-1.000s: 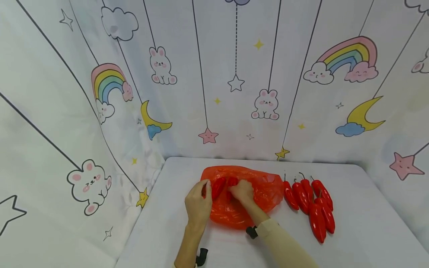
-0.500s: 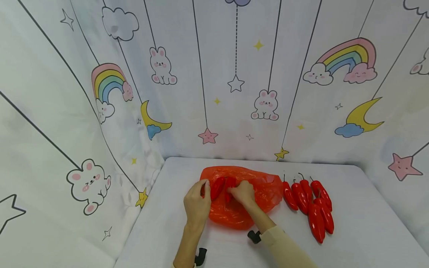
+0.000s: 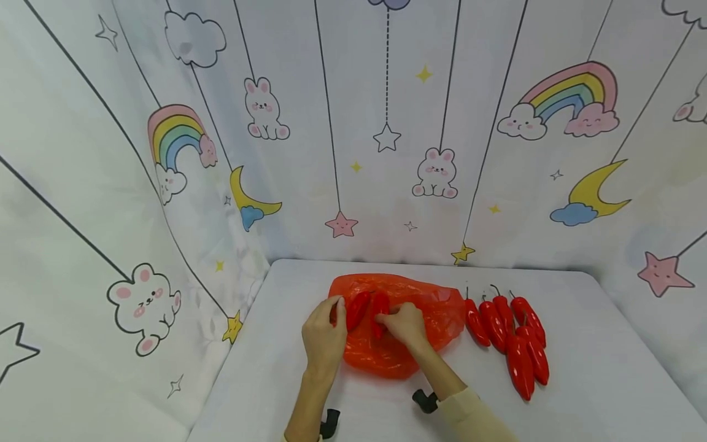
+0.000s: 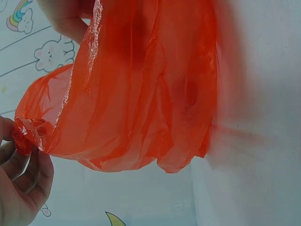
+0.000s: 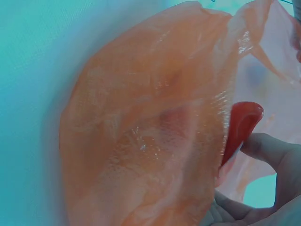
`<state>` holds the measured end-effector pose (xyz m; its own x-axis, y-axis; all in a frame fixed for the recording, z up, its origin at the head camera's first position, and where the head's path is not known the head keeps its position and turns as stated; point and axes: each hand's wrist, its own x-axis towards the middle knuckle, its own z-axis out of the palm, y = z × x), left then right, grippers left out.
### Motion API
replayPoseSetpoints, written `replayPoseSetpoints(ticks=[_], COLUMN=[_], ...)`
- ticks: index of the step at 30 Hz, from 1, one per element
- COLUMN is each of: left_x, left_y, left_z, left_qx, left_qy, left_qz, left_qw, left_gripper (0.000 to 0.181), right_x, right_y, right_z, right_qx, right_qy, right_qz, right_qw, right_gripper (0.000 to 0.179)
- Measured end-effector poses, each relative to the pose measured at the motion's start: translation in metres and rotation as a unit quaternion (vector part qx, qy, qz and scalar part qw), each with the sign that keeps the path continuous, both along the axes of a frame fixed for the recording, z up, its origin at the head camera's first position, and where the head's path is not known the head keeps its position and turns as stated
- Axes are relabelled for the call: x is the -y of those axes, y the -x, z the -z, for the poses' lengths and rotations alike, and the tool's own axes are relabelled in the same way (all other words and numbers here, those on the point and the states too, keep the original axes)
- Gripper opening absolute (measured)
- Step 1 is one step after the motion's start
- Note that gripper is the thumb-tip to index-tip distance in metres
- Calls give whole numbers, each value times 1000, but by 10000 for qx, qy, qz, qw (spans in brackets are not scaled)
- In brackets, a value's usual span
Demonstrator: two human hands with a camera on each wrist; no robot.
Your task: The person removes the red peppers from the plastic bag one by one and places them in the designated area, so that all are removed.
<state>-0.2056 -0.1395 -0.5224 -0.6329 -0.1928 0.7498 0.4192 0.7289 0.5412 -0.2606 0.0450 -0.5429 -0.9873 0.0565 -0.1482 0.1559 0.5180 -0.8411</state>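
A red translucent plastic bag (image 3: 439,307) stands on the table with its mouth facing up. My left hand (image 3: 324,331) pinches the bunched rim at its left side, and the left wrist view shows the bag (image 4: 127,94) stretched from those fingers (image 4: 35,174). At the mouth, my right hand (image 3: 405,325) holds a red chili pepper (image 3: 380,304) between thumb and fingers. In the right wrist view this chili pepper (image 5: 242,125) sticks out past the bag's edge. Another red chili pepper (image 3: 358,307) shows inside the bag, near my left hand. The bag wall hides part of my right fingers.
Several red chili peppers (image 3: 519,362) with thin stems lie in a loose group on the white table (image 3: 596,380), right of the bag. A white cloth backdrop (image 3: 375,190) with cartoon drawings rises behind and beside the table.
My right hand has shifted slightly right and back, so more of the chili pepper at its fingertips shows. My left hand keeps its hold on the rim, almost still.
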Motion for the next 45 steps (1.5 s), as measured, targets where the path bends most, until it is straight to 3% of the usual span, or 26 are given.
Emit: replayPoseSetpoints(ticks=[8,25,33,41,45], left_x=[1,1,-1,-1,-1], left_y=[1,-1,0,-1,0], left_z=[2,0,-1,1,1], left_qx=[-40,144,-19,146,46], left_qy=[49,-39,-5,-53,-40], left_qz=[-20,33,19,54,67], left_qw=[10000,9999,10000,9999,10000], left_gripper=[15,19,17,17,17], right_x=[-6,-22,-31,-44,-53], right_y=[-13,-34,-42,-46,-49], right_z=[-7,-12,-14,-16,-16], right_qx=[113,103,37,142,170], right_qy=[358,709,506,355,227], right_qz=[5,-47,6,93,118], right_qw=[9993,9974,9987,9992,9995], right_gripper=[49,53,57,60,61])
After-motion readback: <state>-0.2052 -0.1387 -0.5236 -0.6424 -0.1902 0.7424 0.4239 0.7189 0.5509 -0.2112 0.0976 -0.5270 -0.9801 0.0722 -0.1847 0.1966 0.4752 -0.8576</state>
